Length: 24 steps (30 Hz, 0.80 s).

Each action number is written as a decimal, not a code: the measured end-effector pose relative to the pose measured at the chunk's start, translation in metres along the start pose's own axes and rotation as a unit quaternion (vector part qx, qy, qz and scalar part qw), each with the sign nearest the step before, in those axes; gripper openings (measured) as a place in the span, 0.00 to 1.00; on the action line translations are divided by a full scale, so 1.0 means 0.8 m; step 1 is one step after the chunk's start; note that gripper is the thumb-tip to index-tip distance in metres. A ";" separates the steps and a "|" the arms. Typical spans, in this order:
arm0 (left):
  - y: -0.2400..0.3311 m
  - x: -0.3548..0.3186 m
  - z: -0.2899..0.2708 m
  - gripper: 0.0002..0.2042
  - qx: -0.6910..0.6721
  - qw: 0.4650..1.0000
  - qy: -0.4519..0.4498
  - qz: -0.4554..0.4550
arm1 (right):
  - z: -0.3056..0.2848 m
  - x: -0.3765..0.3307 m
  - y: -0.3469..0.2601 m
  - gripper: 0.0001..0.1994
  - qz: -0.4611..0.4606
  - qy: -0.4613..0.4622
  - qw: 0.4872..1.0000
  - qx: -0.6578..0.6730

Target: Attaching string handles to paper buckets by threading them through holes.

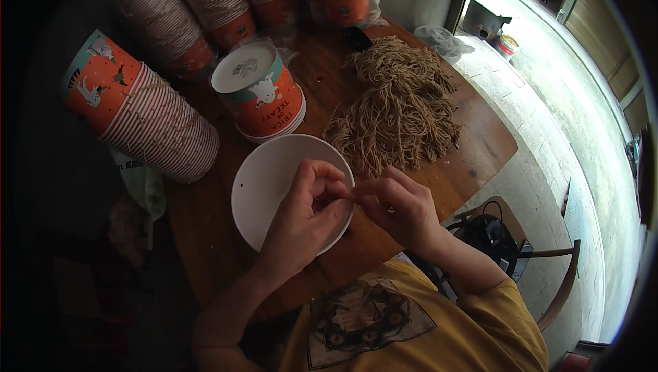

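At the counter's [480, 146] near edge, the left hand [308, 207] and right hand [397, 204] pinch a thin string [351, 196] at the white paper lid's [264, 187] rim. It seems a threading step; next needs a steady pull through the lid.

One head-worn fisheye view looks steeply down, close over the wooden surface [205, 228]; the person's chest lies nearest. Straight edges bend toward the rim; the floor lies far right.

Left hand [305, 211] hides the bowl's [264, 183] rim.

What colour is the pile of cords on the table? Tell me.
The pile of cords is light brown, like twine; the head view shows it.
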<state>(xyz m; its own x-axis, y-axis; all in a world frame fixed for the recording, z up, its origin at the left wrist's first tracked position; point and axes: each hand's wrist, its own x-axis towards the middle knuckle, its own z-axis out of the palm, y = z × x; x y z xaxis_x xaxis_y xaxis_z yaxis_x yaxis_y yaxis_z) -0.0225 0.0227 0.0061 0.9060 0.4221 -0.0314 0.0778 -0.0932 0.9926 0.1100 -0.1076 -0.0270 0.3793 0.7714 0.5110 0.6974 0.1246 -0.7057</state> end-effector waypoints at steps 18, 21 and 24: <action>-0.003 0.003 0.002 0.16 0.009 1.000 0.013 0.019 | -0.028 0.032 0.014 0.07 0.383 -0.208 0.798 0.416; 0.000 0.002 0.003 0.16 0.007 1.000 0.014 0.005 | -0.017 0.017 0.007 0.07 0.219 -0.071 0.907 0.353; -0.001 0.004 0.003 0.17 0.005 1.000 0.000 0.006 | -0.019 0.009 0.004 0.07 0.159 -0.115 0.963 0.185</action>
<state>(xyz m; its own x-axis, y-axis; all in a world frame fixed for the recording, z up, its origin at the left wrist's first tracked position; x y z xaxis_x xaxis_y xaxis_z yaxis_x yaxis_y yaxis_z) -0.0188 0.0222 0.0052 0.9066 0.4214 -0.0195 0.0709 -0.1066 0.9918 0.1238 -0.1111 -0.0183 0.3632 0.9198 0.1488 0.2877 0.0412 -0.9568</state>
